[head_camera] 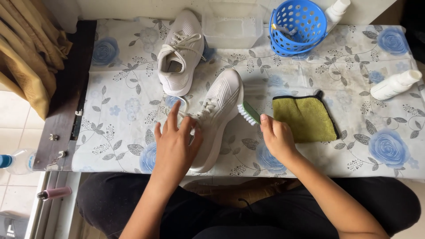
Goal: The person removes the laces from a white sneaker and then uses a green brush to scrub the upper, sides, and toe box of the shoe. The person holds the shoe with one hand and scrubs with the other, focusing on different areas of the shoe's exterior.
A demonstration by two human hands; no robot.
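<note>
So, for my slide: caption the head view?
Left hand steadies a white sneaker; right hand holds a green brush against it.

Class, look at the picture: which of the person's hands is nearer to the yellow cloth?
Right. The right hand, holding the brush, is just left of the yellow cloth; the left hand rests on the shoe, farther away.
</note>
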